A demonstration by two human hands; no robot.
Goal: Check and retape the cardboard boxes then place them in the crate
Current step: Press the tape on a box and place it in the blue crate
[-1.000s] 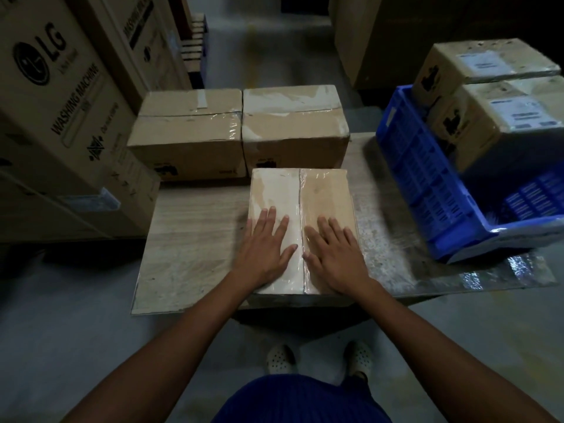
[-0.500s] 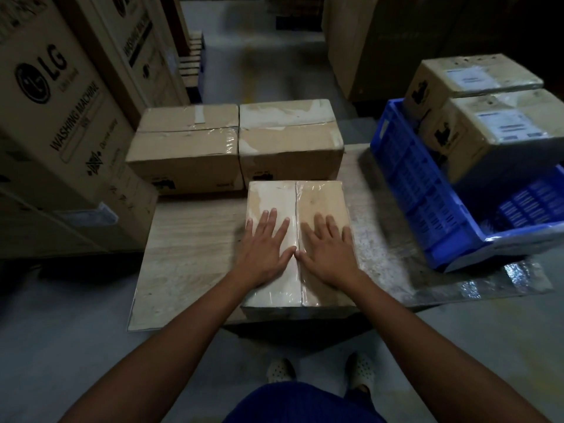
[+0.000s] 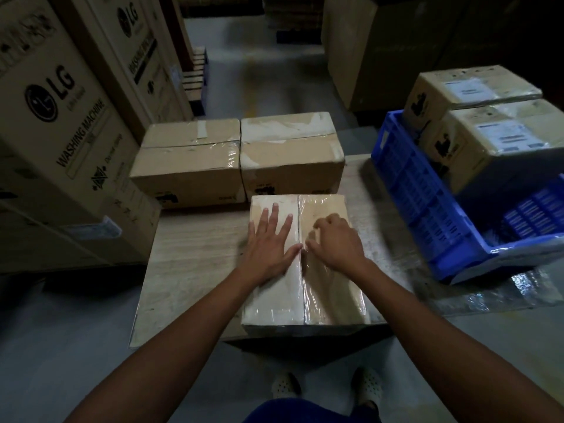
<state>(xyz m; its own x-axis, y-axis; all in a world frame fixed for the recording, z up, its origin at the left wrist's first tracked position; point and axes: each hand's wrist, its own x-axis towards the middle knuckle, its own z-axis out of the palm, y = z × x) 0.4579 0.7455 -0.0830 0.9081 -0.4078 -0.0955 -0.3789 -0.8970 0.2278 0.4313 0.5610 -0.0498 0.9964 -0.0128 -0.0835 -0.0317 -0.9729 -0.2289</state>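
In the head view, the cardboard box (image 3: 305, 300) is located on the table (image 3: 189, 254) under both hands, its long axis and seam (image 3: 302, 288) running away from the person; the blue crate (image 3: 421, 196) is set rightward, nearer the right hand (image 3: 334, 242). The left hand (image 3: 268, 242) is laid flat, fingers straight, on the left flap; the right hand is curled beside the seam, and whether anything is grasped cannot be told.
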